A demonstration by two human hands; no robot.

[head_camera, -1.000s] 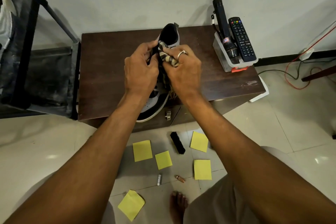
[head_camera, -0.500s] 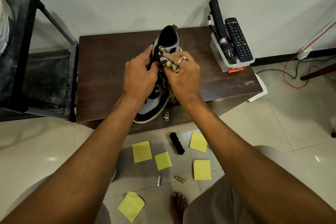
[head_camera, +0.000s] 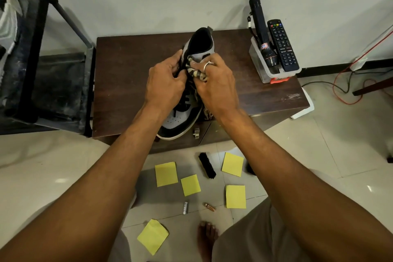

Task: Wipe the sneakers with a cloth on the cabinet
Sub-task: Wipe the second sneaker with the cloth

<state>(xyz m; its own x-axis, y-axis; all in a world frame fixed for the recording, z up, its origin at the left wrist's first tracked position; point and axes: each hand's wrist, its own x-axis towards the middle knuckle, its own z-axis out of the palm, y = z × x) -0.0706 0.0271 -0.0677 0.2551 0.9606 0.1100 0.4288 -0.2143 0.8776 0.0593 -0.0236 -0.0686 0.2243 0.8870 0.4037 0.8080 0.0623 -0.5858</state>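
Observation:
A grey, white and black sneaker (head_camera: 180,119) is held over the dark brown cabinet (head_camera: 127,74), toe toward me and past the front edge, heel opening facing up. My left hand (head_camera: 165,85) grips its left side near the collar. My right hand (head_camera: 217,85), with a ring on one finger, holds a striped brown and cream cloth (head_camera: 194,71) bunched against the sneaker's right side by the collar. A tail of the cloth hangs down beside the shoe.
A clear tray (head_camera: 269,70) with a black torch (head_camera: 262,34) and a remote (head_camera: 281,44) sits at the cabinet's right end. A black metal rack (head_camera: 42,49) stands left. On the floor lie yellow notes (head_camera: 166,173), a black brush (head_camera: 207,165), two batteries (head_camera: 185,207) and cables (head_camera: 344,89).
The cloth in my right hand has shifted slightly along the sneaker's collar. The sneaker has stayed in my left hand's grip with little movement.

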